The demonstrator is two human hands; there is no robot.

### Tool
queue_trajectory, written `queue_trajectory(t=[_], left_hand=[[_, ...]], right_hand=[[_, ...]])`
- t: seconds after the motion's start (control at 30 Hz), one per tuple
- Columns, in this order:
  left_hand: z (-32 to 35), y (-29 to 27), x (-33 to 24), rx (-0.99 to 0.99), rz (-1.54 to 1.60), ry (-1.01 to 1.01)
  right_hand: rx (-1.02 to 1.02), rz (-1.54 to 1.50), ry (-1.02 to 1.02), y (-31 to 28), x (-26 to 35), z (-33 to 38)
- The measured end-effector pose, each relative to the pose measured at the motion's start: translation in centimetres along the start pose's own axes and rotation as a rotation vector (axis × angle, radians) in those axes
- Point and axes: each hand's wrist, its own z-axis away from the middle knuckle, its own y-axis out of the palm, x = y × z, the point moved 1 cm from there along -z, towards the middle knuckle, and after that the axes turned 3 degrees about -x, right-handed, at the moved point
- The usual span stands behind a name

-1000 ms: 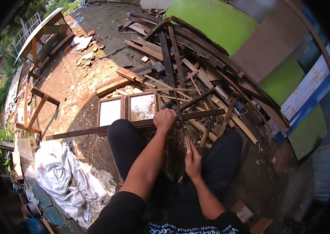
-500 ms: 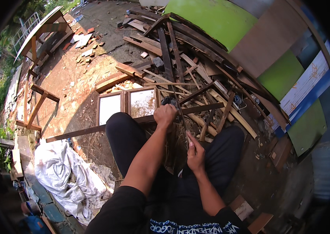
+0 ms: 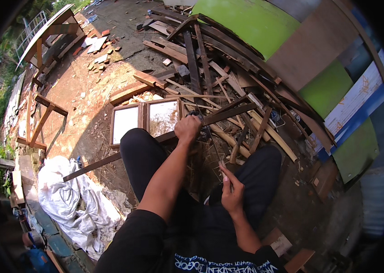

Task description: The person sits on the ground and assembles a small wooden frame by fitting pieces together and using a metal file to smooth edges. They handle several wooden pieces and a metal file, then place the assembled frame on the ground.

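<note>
Left arm is extended forward and down between the knees, elbow nearly straight. Left hand [image 3: 188, 128] is closed in a fist, clamped on a long dark wooden batten [image 3: 164, 136]; the batten runs from lower left of the hand, across the left thigh, up to the right of it into the scrap pile.

Right arm is bent, wrist cocked upward. Right hand [image 3: 232, 191] is held nearer the body, below and to the right of the left fist, fingers pinched together on a thin pale stick-like tool [image 3: 221, 164] pointing up toward the batten; what the tool is cannot be told.

Beyond the left hand a heap of broken brown timber strips [image 3: 228, 91] is seen. Just left of the fist, two wooden-framed glass panels [image 3: 144, 120] lie flat on the red dirt. A crumpled white tarpaulin [image 3: 69, 195] lies well left of the forearm.
</note>
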Motion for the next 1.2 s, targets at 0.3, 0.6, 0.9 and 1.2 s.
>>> queue_trajectory(t=[0.3, 0.6, 0.9, 1.2], left_hand=[[0.9, -1.0, -0.4, 0.106, 0.001, 0.094], [0.7, -0.5, -0.2, 0.072, 0.013, 0.102], [0.4, -0.9, -0.3, 0.078, -0.011, 0.086], [1.1, -0.6, -0.2, 0.102, 0.013, 0.084]], right_hand=[[0.012, 0.017, -0.05, 1.2, -0.9, -3.1], [0.018, -0.023, 0.037, -1.8, 0.4, 3.0], [-0.015, 0.089, -0.208, 2.5, -1.2, -5.3], [0.057, 0.022, 0.106, -0.3, 4.1, 0.2]])
